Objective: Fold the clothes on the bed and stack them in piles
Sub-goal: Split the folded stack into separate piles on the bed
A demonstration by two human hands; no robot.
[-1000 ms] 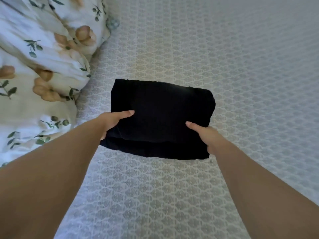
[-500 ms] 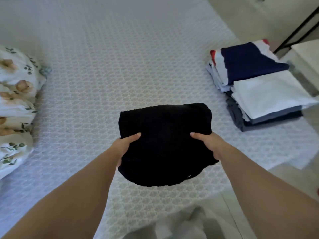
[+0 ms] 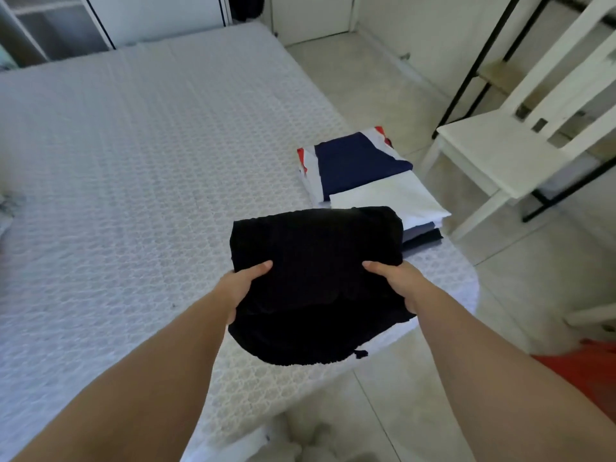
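A: While both arms reach in from the bottom, the left hand (image 3: 240,288) grips the left edge of the folded black garment (image 3: 316,278), thumb lying on top, the other fingers hidden under the cloth.

B: Writing anywhere?

A: None I can read. No label or logo shows on the black cloth; a small dark tag or thread hangs at its lower right corner, too small to tell.

B: Right side?

A: The right hand (image 3: 396,285) grips the right edge the same way, thumb on top, fingers tucked beneath and out of sight. The garment is held up above the near right corner of the bed (image 3: 133,195), its lower part sagging.

B: Piles?

A: Two, just behind the garment, near the bed's right edge. The far pile (image 3: 356,161) is topped by a navy piece with white and red trim. The near pile (image 3: 396,198) has a white piece on top; the garment covers its near left part.

B: Room?

A: Wide bare bedspread to the left and behind. Right of the bed, tiled floor (image 3: 366,78), then a white chair (image 3: 500,151), cut off at the frame's right. Something orange (image 3: 586,371) lower right, cropped, can't identify.
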